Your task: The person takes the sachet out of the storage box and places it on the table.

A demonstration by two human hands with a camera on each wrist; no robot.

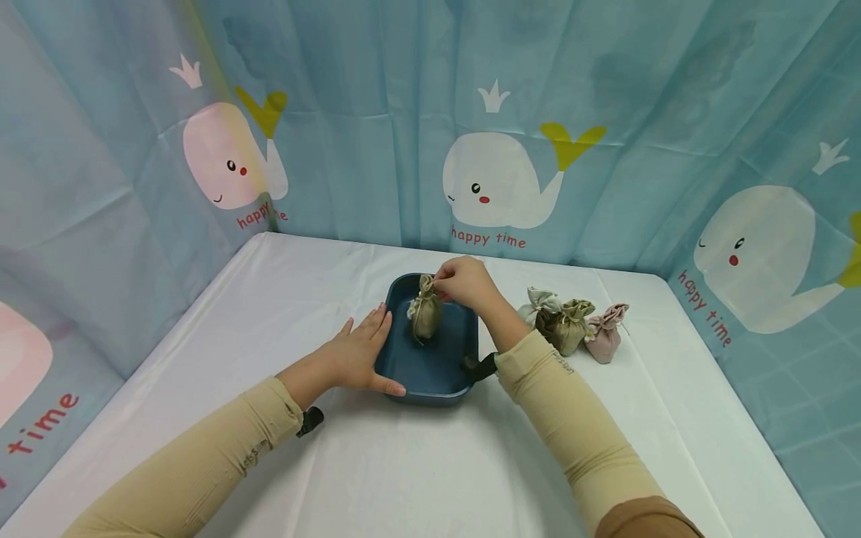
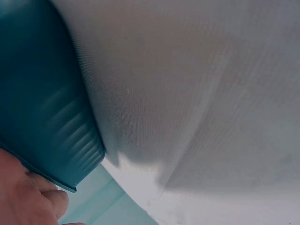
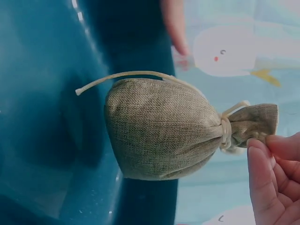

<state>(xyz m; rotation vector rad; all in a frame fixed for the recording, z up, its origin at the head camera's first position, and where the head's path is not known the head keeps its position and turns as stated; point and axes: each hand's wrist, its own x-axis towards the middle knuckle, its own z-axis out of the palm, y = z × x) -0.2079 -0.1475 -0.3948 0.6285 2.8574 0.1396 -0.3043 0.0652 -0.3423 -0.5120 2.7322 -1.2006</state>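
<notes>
My right hand [image 1: 466,284] pinches the gathered top of an olive drawstring pouch [image 1: 426,314] over a dark blue tray [image 1: 430,370]. In the right wrist view the pouch [image 3: 161,129] looks full, its neck tied with a pale cord [image 3: 225,132], and thumb and fingers [image 3: 262,173] grip the cloth above the knot. My left hand [image 1: 363,350] rests along the tray's left rim with fingers spread and the thumb at the near left corner. The left wrist view shows the tray's ribbed outer side [image 2: 70,126] beside that hand's fingers [image 2: 35,197].
Right of the tray, several tied pouches stand together: a pale one [image 1: 540,302], an olive and brown one [image 1: 572,329] and a pink one [image 1: 605,336]. A white cloth [image 1: 417,471] covers the table. Behind hangs a blue curtain [image 1: 377,164] with whale prints.
</notes>
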